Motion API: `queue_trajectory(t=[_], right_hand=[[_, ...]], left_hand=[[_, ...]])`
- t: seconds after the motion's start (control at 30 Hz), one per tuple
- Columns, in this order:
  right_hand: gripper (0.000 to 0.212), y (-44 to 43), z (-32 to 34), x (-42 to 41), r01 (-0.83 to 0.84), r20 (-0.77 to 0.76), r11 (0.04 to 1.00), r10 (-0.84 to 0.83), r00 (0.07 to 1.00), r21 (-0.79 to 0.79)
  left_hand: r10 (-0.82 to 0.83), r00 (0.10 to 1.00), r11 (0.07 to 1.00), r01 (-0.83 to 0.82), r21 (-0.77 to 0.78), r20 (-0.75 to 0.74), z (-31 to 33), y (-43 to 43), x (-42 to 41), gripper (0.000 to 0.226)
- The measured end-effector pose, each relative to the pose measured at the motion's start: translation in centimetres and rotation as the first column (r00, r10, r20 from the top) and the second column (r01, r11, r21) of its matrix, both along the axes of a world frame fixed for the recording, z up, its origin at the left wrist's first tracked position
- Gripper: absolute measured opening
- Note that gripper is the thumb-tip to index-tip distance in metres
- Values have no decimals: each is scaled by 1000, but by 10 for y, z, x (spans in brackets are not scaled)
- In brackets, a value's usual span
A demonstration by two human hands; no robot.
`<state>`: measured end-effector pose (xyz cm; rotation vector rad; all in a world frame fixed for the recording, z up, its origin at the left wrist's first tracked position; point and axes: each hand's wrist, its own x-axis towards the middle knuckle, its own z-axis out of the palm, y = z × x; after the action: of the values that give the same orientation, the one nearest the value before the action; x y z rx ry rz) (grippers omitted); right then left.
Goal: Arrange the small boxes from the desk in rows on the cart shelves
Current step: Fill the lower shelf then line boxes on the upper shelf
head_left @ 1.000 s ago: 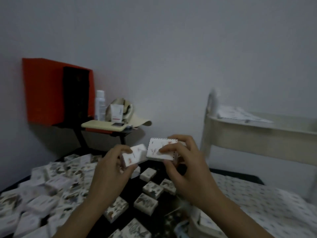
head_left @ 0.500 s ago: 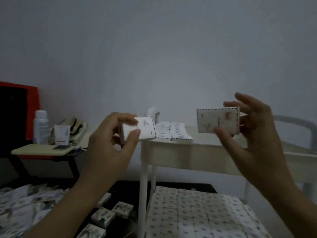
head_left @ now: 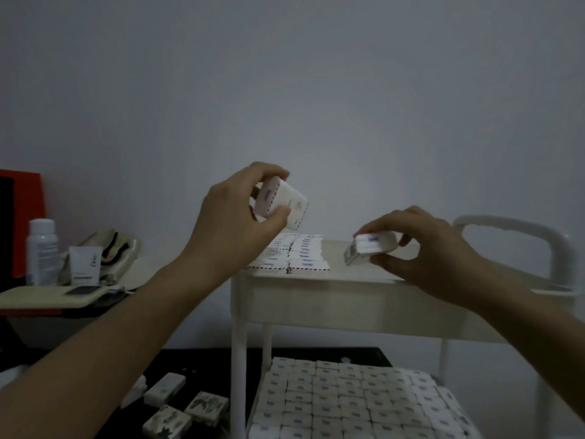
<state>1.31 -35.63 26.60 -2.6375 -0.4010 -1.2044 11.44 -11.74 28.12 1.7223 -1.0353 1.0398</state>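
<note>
The cart (head_left: 332, 301) fills the right half of your view. Its lower shelf carries packed rows of small boxes (head_left: 348, 403), cut off at the bottom edge. At the left end of the cart's top shelf lies a short block of boxes (head_left: 305, 256), partly hidden behind your left hand (head_left: 234, 217). That hand hovers above the block, thumb and fingers curled round a tilted box (head_left: 286, 205). Your right hand (head_left: 440, 248), over the middle of the cart's top shelf, pinches a second box (head_left: 370, 250) lying flat. It is blurred, and you cannot tell whether it touches the shelf. Left of the cart's front leg, loose boxes (head_left: 186, 407) lie on the dark surface (head_left: 205, 359).
</note>
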Motion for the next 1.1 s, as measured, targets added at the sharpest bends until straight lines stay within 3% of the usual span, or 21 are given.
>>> queue_trajectory(t=[0.23, 0.4, 0.5, 0.63, 0.83, 0.93, 1.1], right_hand=[[41, 2, 9, 10, 19, -135, 999, -25, 991, -45], [32, -4, 6, 10, -9, -229, 995, 32, 973, 100], [34, -7, 6, 9, -27, -267, 979, 81, 960, 200], [28, -5, 6, 7, -30, -307, 961, 117, 944, 274], [13, 0, 7, 6, 9, -355, 966, 87, 931, 260], [15, 2, 9, 4, -7, -377, 976, 92, 922, 219], [24, 4, 12, 0, -68, -470, 947, 217, 856, 313]], left_hand=[[-38, 992, 976, 64, 210, -124, 33, -47, 19, 47], [-128, 957, 966, 179, 185, -259, 14, -69, 36, 58], [-170, 932, 972, 211, 99, -320, 3, -69, 42, 48], [-203, 930, 965, 243, 99, -305, 4, -66, 43, 29], [-241, 920, 948, 292, 129, -310, 3, -63, 39, 29], [-256, 918, 938, 312, 153, -303, 3, -63, 38, 29], [-252, 935, 932, 304, 197, -250, 2, -63, 33, 30]])
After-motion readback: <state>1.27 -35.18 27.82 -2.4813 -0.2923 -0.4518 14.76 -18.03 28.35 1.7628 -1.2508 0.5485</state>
